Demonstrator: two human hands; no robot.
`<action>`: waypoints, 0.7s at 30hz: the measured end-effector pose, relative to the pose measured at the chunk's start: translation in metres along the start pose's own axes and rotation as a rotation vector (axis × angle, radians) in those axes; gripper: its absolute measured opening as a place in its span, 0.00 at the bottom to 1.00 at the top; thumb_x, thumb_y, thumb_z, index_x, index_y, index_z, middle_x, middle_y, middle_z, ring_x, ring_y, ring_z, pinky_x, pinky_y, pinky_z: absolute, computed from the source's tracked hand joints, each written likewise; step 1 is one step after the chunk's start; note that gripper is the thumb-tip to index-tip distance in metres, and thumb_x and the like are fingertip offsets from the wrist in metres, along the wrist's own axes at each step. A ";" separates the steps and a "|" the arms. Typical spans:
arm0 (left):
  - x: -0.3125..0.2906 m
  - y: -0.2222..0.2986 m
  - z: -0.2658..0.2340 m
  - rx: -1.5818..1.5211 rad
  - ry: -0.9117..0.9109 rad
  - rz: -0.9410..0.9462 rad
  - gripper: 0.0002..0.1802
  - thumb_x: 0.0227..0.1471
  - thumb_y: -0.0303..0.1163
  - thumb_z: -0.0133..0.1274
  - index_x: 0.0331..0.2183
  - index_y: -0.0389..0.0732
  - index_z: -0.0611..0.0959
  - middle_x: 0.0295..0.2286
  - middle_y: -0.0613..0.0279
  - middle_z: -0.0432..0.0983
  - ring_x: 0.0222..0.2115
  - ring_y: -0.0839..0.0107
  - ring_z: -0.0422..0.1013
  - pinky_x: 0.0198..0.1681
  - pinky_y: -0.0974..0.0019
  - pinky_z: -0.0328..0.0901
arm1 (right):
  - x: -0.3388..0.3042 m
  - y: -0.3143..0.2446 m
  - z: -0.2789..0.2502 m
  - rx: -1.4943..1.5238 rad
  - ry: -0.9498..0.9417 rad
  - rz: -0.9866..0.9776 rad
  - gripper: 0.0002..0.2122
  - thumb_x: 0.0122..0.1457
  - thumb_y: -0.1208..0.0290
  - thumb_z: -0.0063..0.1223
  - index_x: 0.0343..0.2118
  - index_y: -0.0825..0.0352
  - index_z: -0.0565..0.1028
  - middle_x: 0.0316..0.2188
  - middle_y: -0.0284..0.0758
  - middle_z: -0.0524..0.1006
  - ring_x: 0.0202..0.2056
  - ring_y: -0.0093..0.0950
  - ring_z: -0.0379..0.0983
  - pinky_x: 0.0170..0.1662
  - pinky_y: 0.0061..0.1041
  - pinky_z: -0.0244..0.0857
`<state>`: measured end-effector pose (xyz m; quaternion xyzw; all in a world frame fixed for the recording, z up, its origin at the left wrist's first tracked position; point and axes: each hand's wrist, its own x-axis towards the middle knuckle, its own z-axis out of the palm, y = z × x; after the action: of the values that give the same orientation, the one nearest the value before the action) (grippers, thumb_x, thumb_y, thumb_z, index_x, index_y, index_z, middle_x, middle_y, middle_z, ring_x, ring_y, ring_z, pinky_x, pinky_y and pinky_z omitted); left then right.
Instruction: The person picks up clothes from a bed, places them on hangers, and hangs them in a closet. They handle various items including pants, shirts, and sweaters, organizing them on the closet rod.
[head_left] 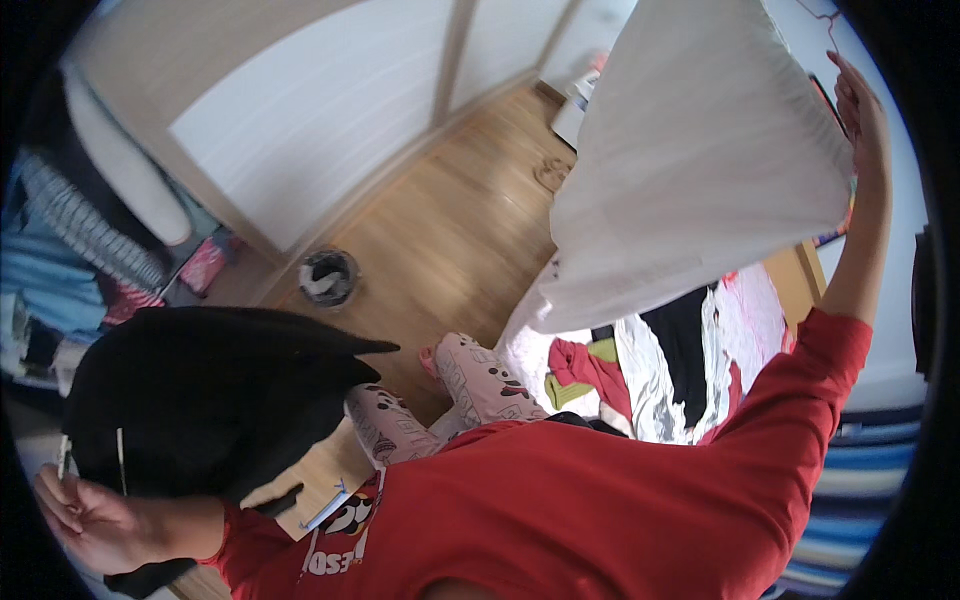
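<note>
Bedroom, pale wood floor [440,210]; white sliding door [330,110] at far left; lined waste bin [328,278] by it; blue hanging clothes [60,270] on the left. Status, by judgement: clothes handling part-way; two pieces raised, neither set down. Outstanding: red garment [610,385] and black trousers-like piece [685,360], loose and unfolded on the pink-covered bed [755,305], right. Left hand [95,520], near left: fingers curled closed, gripping black garment [210,400] at a pale strip along its edge. Right hand [862,115], far right: fingers partly curled beside white cloth [690,160] and pink wire hook [833,30]; exact hold cannot be told.
</note>
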<state>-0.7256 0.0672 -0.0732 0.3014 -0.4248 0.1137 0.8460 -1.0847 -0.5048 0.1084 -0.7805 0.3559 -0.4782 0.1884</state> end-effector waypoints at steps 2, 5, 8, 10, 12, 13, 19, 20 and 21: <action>0.032 0.028 -0.011 -0.277 -0.067 -0.139 0.16 0.47 0.18 0.30 0.13 0.44 0.54 0.15 0.64 0.46 0.18 0.74 0.45 0.22 0.70 0.45 | 0.021 -0.047 0.022 -0.029 -0.162 0.003 0.16 0.57 0.63 0.41 0.45 0.65 0.68 0.15 0.19 0.55 0.14 0.07 0.46 0.15 0.06 0.41; 0.066 0.072 -0.024 -0.140 -0.039 -0.099 0.16 0.48 0.17 0.29 0.13 0.43 0.56 0.15 0.65 0.47 0.19 0.76 0.46 0.21 0.72 0.44 | 0.039 -0.128 0.057 -0.051 -0.248 0.078 0.17 0.56 0.59 0.41 0.46 0.61 0.68 0.15 0.19 0.55 0.15 0.07 0.48 0.16 0.07 0.44; 0.089 0.116 -0.030 0.025 0.057 -0.027 0.12 0.51 0.20 0.31 0.18 0.41 0.58 0.16 0.65 0.49 0.18 0.77 0.46 0.20 0.75 0.47 | 0.026 -0.194 0.094 -0.091 -0.162 0.034 0.17 0.56 0.57 0.40 0.44 0.60 0.68 0.15 0.19 0.57 0.14 0.08 0.50 0.16 0.08 0.43; 0.096 0.131 -0.023 0.020 0.077 -0.044 0.13 0.53 0.22 0.29 0.18 0.41 0.58 0.16 0.66 0.49 0.18 0.77 0.46 0.20 0.75 0.47 | 0.033 -0.219 0.120 -0.096 -0.404 -0.010 0.16 0.55 0.57 0.40 0.42 0.61 0.69 0.13 0.20 0.57 0.12 0.09 0.50 0.14 0.09 0.41; 0.086 0.149 -0.037 0.165 0.214 0.151 0.13 0.55 0.25 0.29 0.18 0.41 0.57 0.16 0.68 0.50 0.15 0.80 0.47 0.19 0.75 0.48 | 0.024 -0.234 0.134 -0.147 -0.781 -0.083 0.15 0.55 0.58 0.40 0.38 0.63 0.70 0.10 0.21 0.56 0.09 0.10 0.48 0.11 0.11 0.40; 0.090 0.152 -0.041 0.134 0.264 0.164 0.12 0.55 0.24 0.30 0.19 0.39 0.59 0.16 0.68 0.50 0.15 0.80 0.47 0.18 0.76 0.48 | 0.021 -0.252 0.158 -0.065 -0.854 -0.019 0.13 0.55 0.61 0.40 0.37 0.64 0.70 0.08 0.21 0.55 0.08 0.10 0.46 0.10 0.11 0.38; 0.097 0.219 0.011 0.308 0.393 0.292 0.06 0.53 0.24 0.33 0.30 0.32 0.65 0.17 0.68 0.54 0.13 0.83 0.49 0.17 0.77 0.47 | 0.009 -0.307 0.170 0.232 -1.109 0.146 0.07 0.53 0.75 0.38 0.31 0.69 0.70 0.07 0.23 0.57 0.06 0.11 0.45 0.08 0.12 0.36; 0.097 0.226 0.018 0.319 0.389 0.295 0.06 0.53 0.24 0.33 0.31 0.32 0.65 0.17 0.68 0.54 0.13 0.83 0.49 0.17 0.77 0.47 | 0.011 -0.313 0.181 0.246 -1.179 0.151 0.07 0.53 0.75 0.39 0.29 0.70 0.71 0.07 0.24 0.57 0.06 0.11 0.46 0.08 0.12 0.36; 0.099 0.233 0.022 0.328 0.384 0.295 0.06 0.53 0.24 0.33 0.31 0.32 0.65 0.17 0.67 0.54 0.12 0.83 0.49 0.17 0.77 0.47 | 0.012 -0.323 0.191 0.243 -1.235 0.156 0.07 0.53 0.75 0.39 0.28 0.70 0.71 0.07 0.24 0.58 0.06 0.11 0.46 0.08 0.12 0.37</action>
<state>-0.7836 0.2318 0.1112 0.3421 -0.2719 0.3576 0.8253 -0.7923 -0.3039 0.2305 -0.8573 0.1804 0.0385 0.4806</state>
